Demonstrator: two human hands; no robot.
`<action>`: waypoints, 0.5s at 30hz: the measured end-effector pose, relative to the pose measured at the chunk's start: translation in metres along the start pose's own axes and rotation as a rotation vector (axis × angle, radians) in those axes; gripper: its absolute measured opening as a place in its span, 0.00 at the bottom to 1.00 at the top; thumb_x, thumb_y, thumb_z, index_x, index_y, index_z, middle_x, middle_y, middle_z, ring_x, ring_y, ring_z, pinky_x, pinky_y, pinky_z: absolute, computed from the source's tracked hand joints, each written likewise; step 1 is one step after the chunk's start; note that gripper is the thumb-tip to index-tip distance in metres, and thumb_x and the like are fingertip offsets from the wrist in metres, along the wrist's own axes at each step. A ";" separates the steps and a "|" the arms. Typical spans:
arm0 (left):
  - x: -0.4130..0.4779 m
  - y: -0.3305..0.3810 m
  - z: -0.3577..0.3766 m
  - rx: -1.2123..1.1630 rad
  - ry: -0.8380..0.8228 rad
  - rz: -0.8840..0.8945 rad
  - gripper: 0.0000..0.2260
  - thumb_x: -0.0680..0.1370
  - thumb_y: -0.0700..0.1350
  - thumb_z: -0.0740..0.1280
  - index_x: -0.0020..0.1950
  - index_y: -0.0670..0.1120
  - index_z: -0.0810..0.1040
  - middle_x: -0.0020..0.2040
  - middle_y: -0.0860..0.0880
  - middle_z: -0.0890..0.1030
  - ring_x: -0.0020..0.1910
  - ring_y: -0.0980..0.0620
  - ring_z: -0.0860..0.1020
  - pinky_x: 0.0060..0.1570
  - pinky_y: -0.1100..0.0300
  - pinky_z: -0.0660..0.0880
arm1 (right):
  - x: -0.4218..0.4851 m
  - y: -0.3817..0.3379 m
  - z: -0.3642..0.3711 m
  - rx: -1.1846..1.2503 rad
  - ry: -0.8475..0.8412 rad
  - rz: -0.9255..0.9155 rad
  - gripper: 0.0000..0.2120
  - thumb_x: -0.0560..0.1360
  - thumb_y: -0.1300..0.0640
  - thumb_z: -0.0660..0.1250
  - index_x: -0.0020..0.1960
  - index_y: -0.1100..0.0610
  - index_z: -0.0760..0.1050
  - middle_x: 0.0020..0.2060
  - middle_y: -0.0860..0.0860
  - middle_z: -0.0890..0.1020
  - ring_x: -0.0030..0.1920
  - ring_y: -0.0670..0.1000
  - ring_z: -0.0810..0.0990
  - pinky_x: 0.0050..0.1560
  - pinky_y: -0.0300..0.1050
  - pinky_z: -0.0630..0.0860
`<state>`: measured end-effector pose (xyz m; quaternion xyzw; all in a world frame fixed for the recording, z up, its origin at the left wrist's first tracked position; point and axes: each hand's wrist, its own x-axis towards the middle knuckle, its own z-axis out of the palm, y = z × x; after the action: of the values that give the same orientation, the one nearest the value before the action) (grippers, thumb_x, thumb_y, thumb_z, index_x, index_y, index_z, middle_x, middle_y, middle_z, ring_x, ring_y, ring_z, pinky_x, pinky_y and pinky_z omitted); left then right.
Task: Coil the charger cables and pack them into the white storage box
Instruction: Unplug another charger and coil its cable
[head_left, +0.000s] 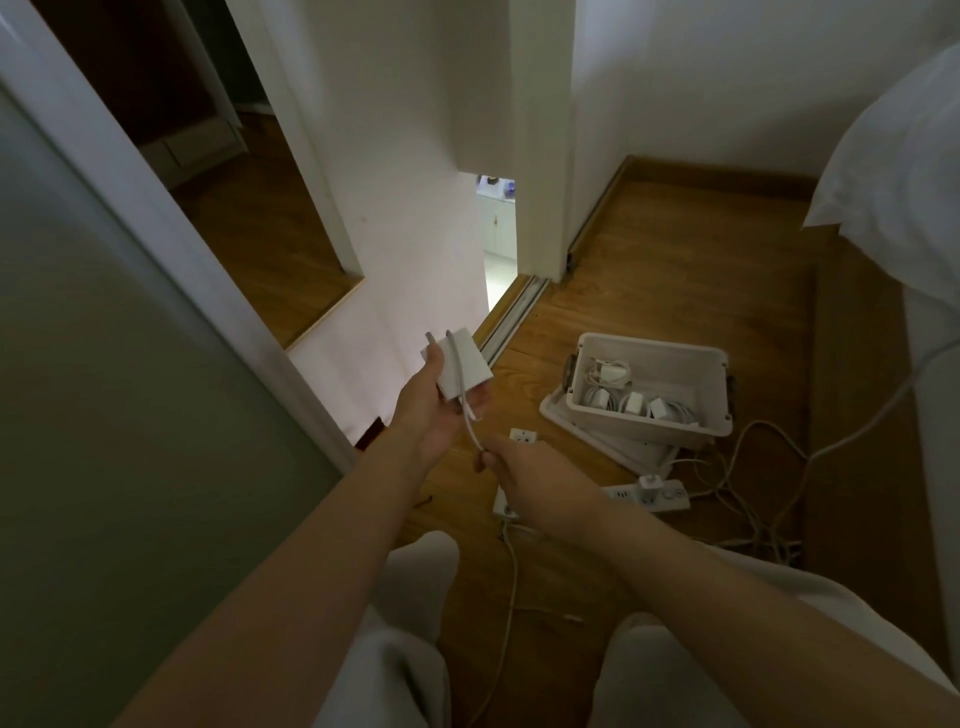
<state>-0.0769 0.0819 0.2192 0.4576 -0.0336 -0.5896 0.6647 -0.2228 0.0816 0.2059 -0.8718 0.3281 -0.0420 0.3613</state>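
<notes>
Charger brick (464, 370) gripped in left hand (434, 410), its cable (471, 431) pinched by right hand (524, 480), white storage box (655, 387) at three o'clock.

1. Both bare forearms reach forward from the bottom of the view, drawing closer together toward the hands.
2. The left hand (436, 410) is raised, palm turned up and inward, fingers closed around a white charger block (464, 368), with the thumb along its left edge.
3. The right hand (524, 478) sits lower and just right of the left, back of the hand facing up.
4. Its thumb and forefinger pinch the thin white cable (470, 423) that hangs from the block.
5. The two hands are near each other without touching, above knees in pale trousers.
</notes>
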 end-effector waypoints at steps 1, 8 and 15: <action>-0.002 0.001 0.002 -0.096 -0.020 -0.018 0.13 0.81 0.52 0.58 0.55 0.42 0.69 0.51 0.39 0.72 0.45 0.45 0.75 0.57 0.46 0.73 | 0.003 0.003 -0.001 0.015 -0.003 0.007 0.14 0.83 0.54 0.49 0.58 0.55 0.72 0.31 0.42 0.69 0.29 0.41 0.68 0.27 0.32 0.60; -0.007 0.009 0.002 -0.200 -0.143 -0.137 0.16 0.79 0.53 0.60 0.56 0.41 0.70 0.50 0.39 0.74 0.46 0.47 0.74 0.33 0.58 0.79 | 0.013 0.033 -0.006 0.089 -0.025 0.002 0.14 0.82 0.51 0.50 0.42 0.50 0.71 0.36 0.50 0.76 0.39 0.52 0.75 0.39 0.43 0.71; -0.009 0.017 -0.007 0.205 -0.463 -0.247 0.20 0.77 0.58 0.58 0.51 0.44 0.80 0.42 0.46 0.73 0.25 0.57 0.69 0.20 0.68 0.62 | 0.012 0.041 -0.026 -0.108 -0.093 -0.012 0.16 0.82 0.49 0.51 0.42 0.55 0.71 0.34 0.49 0.74 0.33 0.47 0.70 0.34 0.39 0.67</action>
<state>-0.0631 0.0913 0.2303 0.3763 -0.1879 -0.7485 0.5126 -0.2444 0.0372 0.1960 -0.8930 0.3074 0.0143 0.3284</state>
